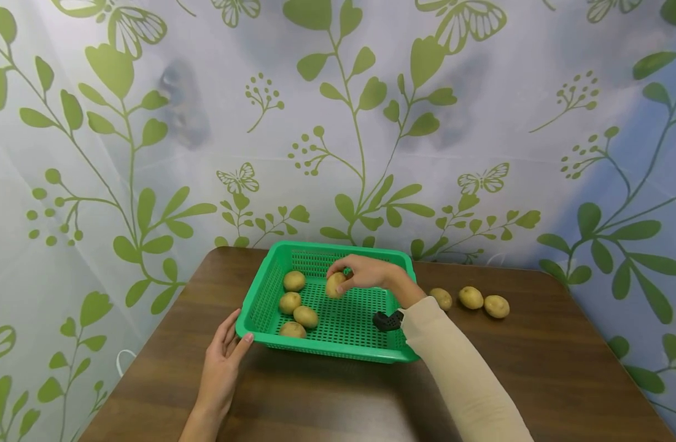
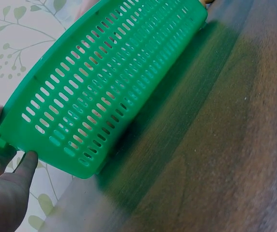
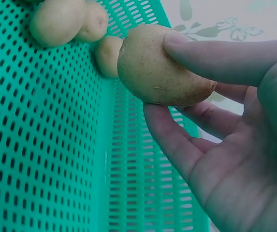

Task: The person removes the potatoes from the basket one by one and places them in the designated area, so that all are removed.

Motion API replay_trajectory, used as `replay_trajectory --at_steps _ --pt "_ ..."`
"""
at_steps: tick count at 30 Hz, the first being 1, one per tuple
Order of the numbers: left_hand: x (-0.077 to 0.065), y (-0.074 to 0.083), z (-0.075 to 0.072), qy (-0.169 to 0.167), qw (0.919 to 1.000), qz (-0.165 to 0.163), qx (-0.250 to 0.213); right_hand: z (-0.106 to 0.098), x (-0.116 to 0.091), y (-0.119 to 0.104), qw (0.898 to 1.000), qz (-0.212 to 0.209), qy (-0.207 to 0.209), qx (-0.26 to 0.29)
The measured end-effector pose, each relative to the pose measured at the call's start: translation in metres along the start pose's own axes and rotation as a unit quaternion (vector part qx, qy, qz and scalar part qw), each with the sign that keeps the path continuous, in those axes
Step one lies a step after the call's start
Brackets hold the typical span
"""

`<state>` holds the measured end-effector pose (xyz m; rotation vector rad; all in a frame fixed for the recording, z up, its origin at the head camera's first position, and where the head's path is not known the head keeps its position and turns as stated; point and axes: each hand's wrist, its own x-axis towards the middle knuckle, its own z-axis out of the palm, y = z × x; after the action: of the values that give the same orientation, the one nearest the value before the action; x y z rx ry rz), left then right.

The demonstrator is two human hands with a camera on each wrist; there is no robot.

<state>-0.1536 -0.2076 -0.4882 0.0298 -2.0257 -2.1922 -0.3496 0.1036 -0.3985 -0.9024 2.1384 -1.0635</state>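
Note:
A green perforated plastic basket sits on the table, with several potatoes at the left of its floor. My left hand grips the basket's near left corner, thumb on the near side and fingers around the left rim. In the left wrist view, its fingertips and thumb pinch the rim at the end of the slotted wall. My right hand reaches over the basket and holds a potato inside it. The right wrist view shows this potato between thumb and fingers, above the basket floor.
On the wooden table, right of the basket, lie three more potatoes, one partly behind the right forearm. A black strap piece hangs under the right wrist. A patterned curtain stands behind the table's far edge.

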Motion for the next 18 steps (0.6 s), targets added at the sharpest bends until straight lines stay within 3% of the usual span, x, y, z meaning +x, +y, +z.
replay_trajectory --at_steps 18 --pt "0.000 0.000 0.001 -0.001 1.0000 -0.002 -0.007 -0.015 -0.049 -0.001 0.999 0.017 0.034 -0.026"
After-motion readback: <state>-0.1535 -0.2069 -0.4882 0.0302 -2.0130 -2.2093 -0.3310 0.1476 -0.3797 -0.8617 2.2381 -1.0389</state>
